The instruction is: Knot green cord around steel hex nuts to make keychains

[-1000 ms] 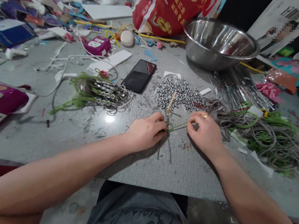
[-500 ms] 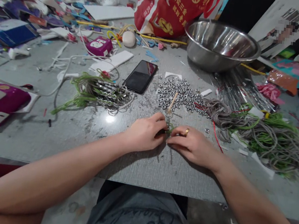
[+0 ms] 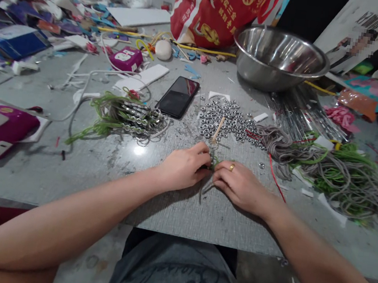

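Green and grey cord [image 3: 215, 160] runs between my two hands near the front middle of the table. My left hand [image 3: 187, 167] is closed on the cord from the left. From the right, my right hand [image 3: 239, 183], with a gold ring on one finger, pinches the cord too. Grey cord ends [image 3: 200, 194] hang toward me below the fingertips. Just beyond my hands, a small wooden stick [image 3: 218, 129] rests on a spread of metal nut-like rings [image 3: 230, 114]. My fingers partly hide the worked part of the cord.
A black phone [image 3: 178, 97] lies behind my left hand. To the left sit a corded bundle with metal pieces [image 3: 126, 117] and a purple device [image 3: 2, 131]. Behind stands a steel bowl [image 3: 279, 60]; grey and green cords [image 3: 341, 175] are heaped at the right.
My right hand has shifted slightly, and the grey cord end near it now slants toward its fingertips. My left hand has barely moved.
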Tool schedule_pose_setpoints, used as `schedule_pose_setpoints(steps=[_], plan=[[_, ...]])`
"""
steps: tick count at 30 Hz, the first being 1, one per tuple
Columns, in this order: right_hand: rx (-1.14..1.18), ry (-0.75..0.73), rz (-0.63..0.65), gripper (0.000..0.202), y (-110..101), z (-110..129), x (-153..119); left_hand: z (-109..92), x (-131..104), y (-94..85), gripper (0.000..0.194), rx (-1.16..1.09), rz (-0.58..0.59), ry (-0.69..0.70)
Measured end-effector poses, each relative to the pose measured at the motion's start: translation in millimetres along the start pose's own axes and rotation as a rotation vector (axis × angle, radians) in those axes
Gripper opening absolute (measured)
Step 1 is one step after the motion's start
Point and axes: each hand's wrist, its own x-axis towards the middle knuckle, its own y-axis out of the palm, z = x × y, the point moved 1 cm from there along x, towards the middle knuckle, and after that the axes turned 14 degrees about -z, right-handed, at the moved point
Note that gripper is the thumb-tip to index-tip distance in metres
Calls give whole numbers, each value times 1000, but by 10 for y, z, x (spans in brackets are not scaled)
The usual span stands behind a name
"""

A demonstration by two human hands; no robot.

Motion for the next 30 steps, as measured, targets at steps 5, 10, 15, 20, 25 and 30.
schedule_pose_setpoints(steps=[5, 10, 15, 20, 25, 30], plan=[[64, 270, -236, 13, 57, -78, 19, 18, 9, -15, 17, -21, 26, 10], [-44, 285, -211, 15, 147, -115, 38, 12, 15, -35, 18, -37, 69, 0], [-78, 199, -183, 19, 177, -113, 37, 24, 25, -30, 15, -62, 60, -17], [-68, 173, -154, 23, 143, -95, 23, 58, 33, -17, 14, -130, 26, -37], [-108, 185, -91, 19, 87, -69, 42, 83, 30, -1, 14, -188, -29, -65], [-86, 168, -87, 16, 98, -79, 76, 64, 31, 15, 16, -157, -27, -51]])
